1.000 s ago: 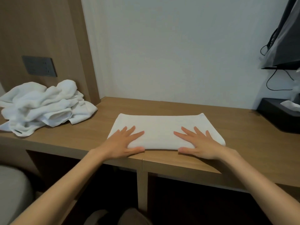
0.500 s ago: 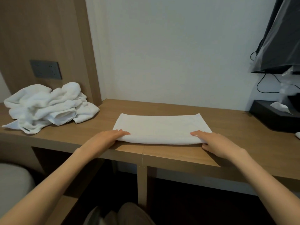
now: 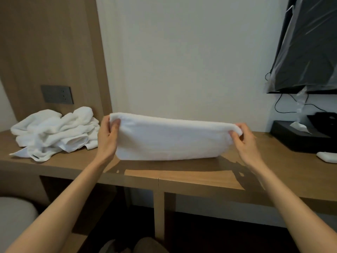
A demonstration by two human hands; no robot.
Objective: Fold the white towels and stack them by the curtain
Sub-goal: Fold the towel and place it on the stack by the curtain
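A: Starting at the far left, what have we got?

B: A heap of white towels [image 3: 54, 132], rumpled and unfolded, lying on the tabletop [image 3: 182, 178] right below a dark socket plate [image 3: 56, 94] set in the wood panel [image 3: 45, 52].

A: And the left hand [image 3: 107, 137]?

B: Just beside that heap, raised, its grip closed on the upper left corner of the folded towel [image 3: 171, 139]. The thumb is on the near face and the fingers are tucked behind.

A: So the towel's up off the wood?

B: It hangs as a long white band between the two hands, in front of the pale wall [image 3: 182, 61], with its top edge close to level. The lower edge sits right at the tabletop (whether it touches, I can't tell), and there's a shadow under it.

A: Over to the right hand [image 3: 244, 141].

B: Its grip pinches the upper right corner, fingertips curled over the near side, and the corner is bunched a little.

A: And beyond it?

B: Well apart, there's a black tissue box [image 3: 299, 141] with a tissue [image 3: 298, 126] poking out. A small white object [image 3: 327, 157] lies just in front of it. Above them is a dark screen [image 3: 306, 52] wrapped in clear plastic.
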